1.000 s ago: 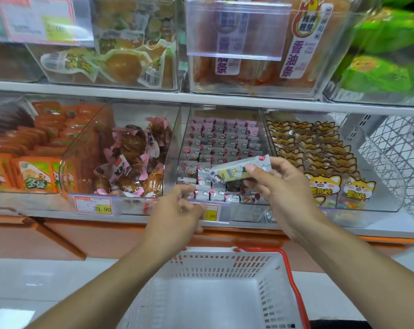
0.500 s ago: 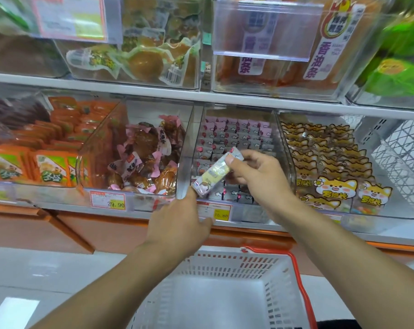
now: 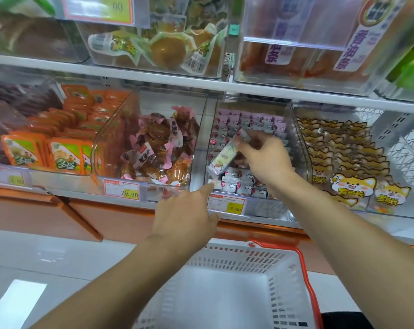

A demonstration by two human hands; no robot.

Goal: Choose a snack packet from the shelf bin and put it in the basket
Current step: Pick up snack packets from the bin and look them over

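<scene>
r hand [image 3: 264, 160] is pinching a long pale snack packet [image 3: 226, 156] by its upper end, fingers curled round it. packet is hanging tilted, top end up-right, bottom end down-left, over the front part of the clear shelf bin [image 3: 304, 148] w/ the small pink & white packets [image 3: 239, 186]. it's sitting above those packets, not in the basket. packet print is blurred, can't read it.

l hand [image 3: 187, 217] is reaching fwd below the bin, index finger straight and pointing up-right, tip touching or just beside the bin's front lip near the price tag [image 3: 226, 205] reading 15.80. other fingers are lying loosely, holding nothing.

white basket [image 3: 267, 262] w/ a red-orange handle is sitting below both forearms, near bottom of view, well under the packet.

nbrs on the same shelf: bin of brown snacks in pink-edged wrappers [image 3: 153, 148] to the left, tag 29.90 [image 3: 121, 191] on its front; orange packets [image 3: 66, 157] further left; yellow fox-face packets [image 3: 353, 186] to the right. upper shelf [image 3: 153, 78] is carrying more clear bins w/ brown and orange-red goods.
</scene>
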